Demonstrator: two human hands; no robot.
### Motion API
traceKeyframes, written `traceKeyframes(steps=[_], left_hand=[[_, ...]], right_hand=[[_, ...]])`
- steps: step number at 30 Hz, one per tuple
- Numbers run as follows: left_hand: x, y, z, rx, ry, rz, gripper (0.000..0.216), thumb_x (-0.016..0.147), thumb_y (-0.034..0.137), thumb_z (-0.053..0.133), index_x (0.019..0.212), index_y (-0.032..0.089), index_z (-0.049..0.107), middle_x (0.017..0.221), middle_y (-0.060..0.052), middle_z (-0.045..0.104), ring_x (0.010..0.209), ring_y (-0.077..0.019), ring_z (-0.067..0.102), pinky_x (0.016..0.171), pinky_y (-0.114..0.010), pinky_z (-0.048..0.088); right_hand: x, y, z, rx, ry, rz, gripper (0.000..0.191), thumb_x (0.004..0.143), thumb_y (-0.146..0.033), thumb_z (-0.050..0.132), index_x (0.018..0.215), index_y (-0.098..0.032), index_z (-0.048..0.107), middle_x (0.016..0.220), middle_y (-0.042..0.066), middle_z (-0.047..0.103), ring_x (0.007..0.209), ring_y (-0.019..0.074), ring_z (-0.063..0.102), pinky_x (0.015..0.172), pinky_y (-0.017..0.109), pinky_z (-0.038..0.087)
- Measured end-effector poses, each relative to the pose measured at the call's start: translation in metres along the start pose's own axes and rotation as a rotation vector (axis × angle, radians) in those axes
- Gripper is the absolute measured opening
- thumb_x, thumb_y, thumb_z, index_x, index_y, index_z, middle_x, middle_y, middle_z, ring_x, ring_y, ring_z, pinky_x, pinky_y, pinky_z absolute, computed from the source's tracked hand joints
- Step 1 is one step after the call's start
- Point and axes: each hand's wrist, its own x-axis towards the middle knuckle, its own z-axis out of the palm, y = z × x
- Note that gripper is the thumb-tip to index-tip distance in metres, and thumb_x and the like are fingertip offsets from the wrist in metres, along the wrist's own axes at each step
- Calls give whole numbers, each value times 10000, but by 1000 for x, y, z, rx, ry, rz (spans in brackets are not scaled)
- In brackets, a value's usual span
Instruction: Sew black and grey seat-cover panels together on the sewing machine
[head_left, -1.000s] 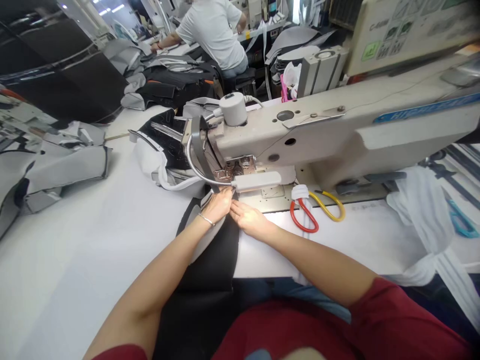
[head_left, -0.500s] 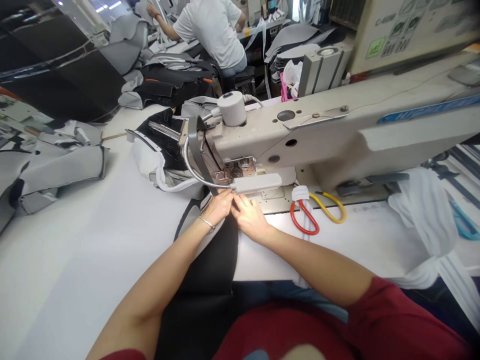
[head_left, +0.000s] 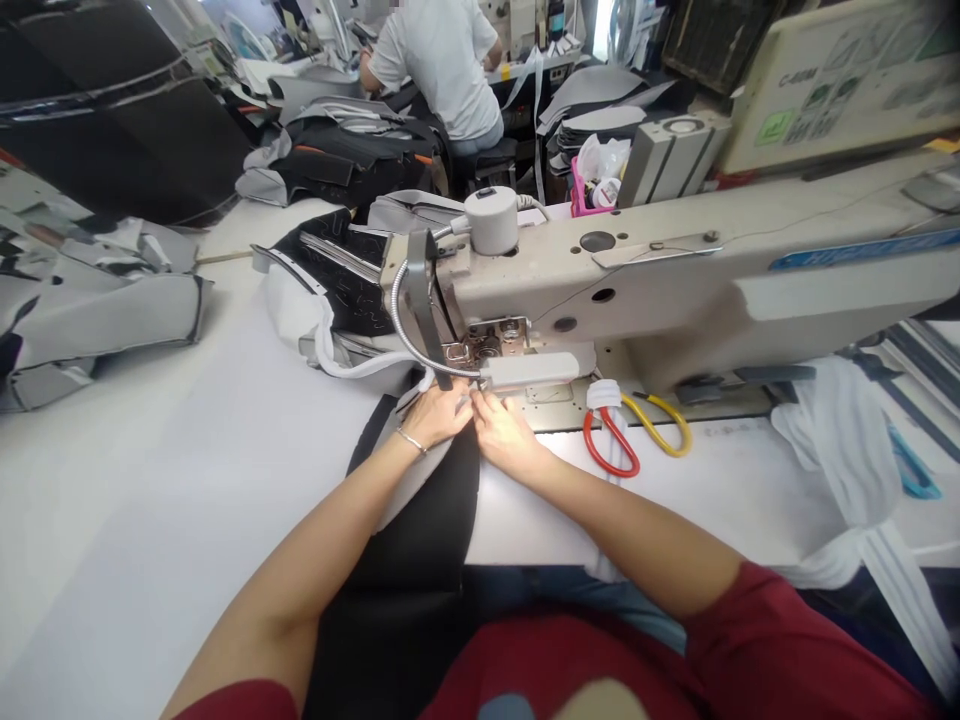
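A beige sewing machine [head_left: 675, 290] stands across the white table [head_left: 187, 480]. A black fabric piece with a grey edge [head_left: 427, 520] runs from my lap up under the machine's needle area. My left hand [head_left: 442, 418], a thin bracelet on its wrist, presses on the fabric right at the needle, fingers curled together. My right hand [head_left: 504, 432] lies beside it, fingertips pinched on the fabric edge under the small white lamp [head_left: 529, 368]. The needle itself is hidden behind the lamp and my fingers.
Scissors with one red and one yellow handle [head_left: 630, 430] lie right of my hands. Grey and black sewn pieces [head_left: 330, 290] are piled behind the machine and at the far left [head_left: 90, 320]. White cloth [head_left: 847, 440] hangs at the right. A person in a white shirt [head_left: 442, 60] sits ahead.
Both hands have crept forward to the needle and drawn close together on the fabric. The view has shifted slightly; the person ahead has lowered an arm.
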Motion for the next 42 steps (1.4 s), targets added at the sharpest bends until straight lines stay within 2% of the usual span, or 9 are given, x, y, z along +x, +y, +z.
traceKeyframes(steps=[4, 8, 12, 15, 23, 29, 34, 37, 42], left_hand=[[1, -2, 4, -23, 51, -127, 195, 781, 205, 411, 833, 164, 594, 762, -65, 603, 778, -178, 560, 716, -274, 441], [8, 3, 6, -3, -41, -249, 224, 782, 199, 403, 714, 152, 612, 723, -73, 616, 736, -191, 573, 694, -286, 446], [16, 13, 7, 30, -70, -388, 202, 760, 181, 420, 756, 145, 619, 788, -85, 635, 763, -205, 581, 712, -298, 450], [20, 17, 7, 28, -47, -432, 188, 744, 175, 431, 777, 148, 614, 808, -81, 638, 784, -207, 579, 723, -297, 454], [21, 15, 14, 6, 37, -410, 185, 723, 163, 424, 736, 151, 608, 745, -82, 641, 731, -205, 585, 674, -301, 466], [20, 16, 15, 6, -15, -416, 224, 754, 172, 384, 705, 137, 600, 771, -104, 628, 703, -203, 580, 644, -304, 462], [12, 10, 16, -37, 43, -266, 200, 744, 148, 386, 736, 147, 586, 774, -82, 608, 786, -199, 559, 702, -300, 460], [11, 9, 19, -38, 77, -276, 182, 738, 141, 392, 744, 144, 574, 785, -82, 597, 826, -203, 546, 743, -308, 455], [11, 15, 21, -29, 47, -322, 182, 748, 124, 373, 771, 144, 552, 822, -95, 580, 874, -211, 527, 787, -324, 437]], right_hand=[[1, -1, -4, -49, -19, -35, 340, 812, -136, 350, 1066, 12, 520, 1201, 231, 412, 1013, 284, 359, 686, 372, 329], [3, 2, -6, -41, -52, -42, 296, 800, -137, 377, 995, -24, 569, 1193, 214, 425, 986, 271, 374, 664, 360, 331], [4, 6, -7, -13, -73, -46, 263, 806, -149, 386, 935, -51, 593, 1186, 197, 433, 961, 259, 386, 655, 357, 327], [4, 9, -7, -2, -80, -49, 255, 807, -152, 391, 929, -49, 590, 1177, 196, 439, 965, 258, 383, 654, 355, 324], [5, 14, -8, 11, -104, -55, 247, 805, -137, 382, 926, -59, 583, 1185, 184, 438, 945, 246, 395, 659, 361, 321], [6, 16, -9, -8, -94, -69, 253, 816, -127, 364, 923, -56, 583, 1170, 180, 453, 945, 242, 400, 669, 357, 324], [6, 17, -9, -27, -99, -115, 238, 809, -134, 393, 932, -55, 582, 1160, 181, 456, 962, 244, 394, 681, 355, 330], [6, 21, -9, -28, -84, -153, 241, 823, -151, 387, 914, -53, 587, 1121, 177, 475, 953, 243, 394, 697, 355, 328], [7, 26, -12, -6, -103, -222, 236, 829, -143, 378, 840, -57, 597, 998, 163, 518, 913, 230, 401, 690, 335, 324]])
